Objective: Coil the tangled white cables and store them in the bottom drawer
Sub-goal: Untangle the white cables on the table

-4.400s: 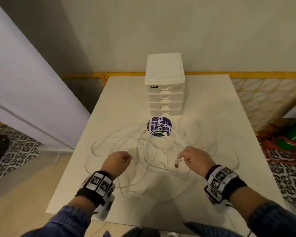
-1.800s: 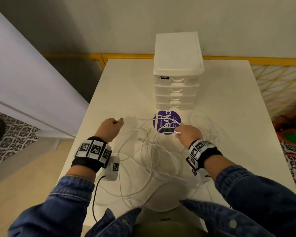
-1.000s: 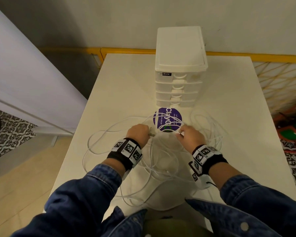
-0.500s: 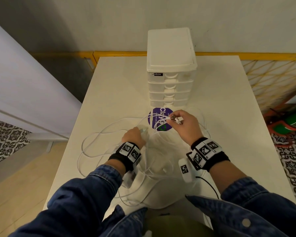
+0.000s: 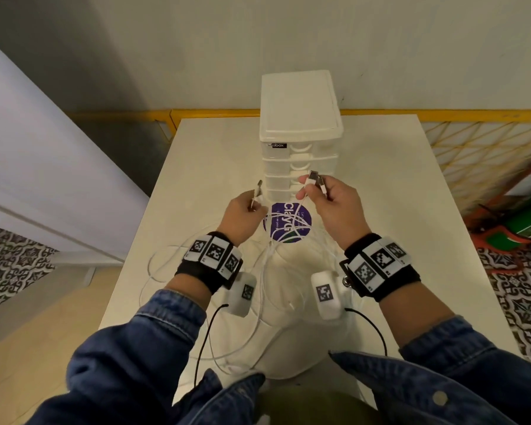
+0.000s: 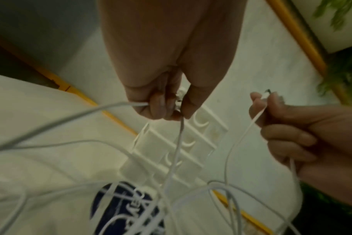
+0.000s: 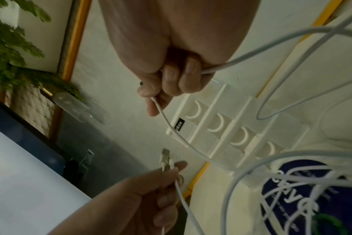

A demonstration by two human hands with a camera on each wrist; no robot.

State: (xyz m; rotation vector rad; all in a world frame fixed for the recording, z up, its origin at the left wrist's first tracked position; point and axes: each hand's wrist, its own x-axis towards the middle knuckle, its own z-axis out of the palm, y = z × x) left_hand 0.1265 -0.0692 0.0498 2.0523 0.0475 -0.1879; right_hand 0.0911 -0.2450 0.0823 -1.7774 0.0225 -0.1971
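Tangled white cables (image 5: pixel 270 271) lie in loops on the white table (image 5: pixel 390 228), and strands rise to both hands. My left hand (image 5: pixel 246 216) is raised and pinches cable plug ends (image 7: pixel 166 159) that point up. My right hand (image 5: pixel 331 204) is lifted beside it and grips other cable plug ends (image 5: pixel 314 179), with a strand running through the fist (image 7: pixel 177 79). Just behind the hands stands the white drawer unit (image 5: pixel 299 118); all its drawers are closed, and the bottom drawer (image 5: pixel 281 194) is partly hidden by my hands.
A round purple sticker (image 5: pixel 287 222) lies on the table under the cables, in front of the drawer unit. A yellow rail (image 5: pixel 215 113) runs behind the table. A pale door panel (image 5: pixel 43 167) stands at the left. Red and green objects (image 5: pixel 521 216) sit on the floor at the right.
Both hands have risen off the table with cable ends, pulling strands up from the tangle. The left hand moved up and toward the drawer unit.
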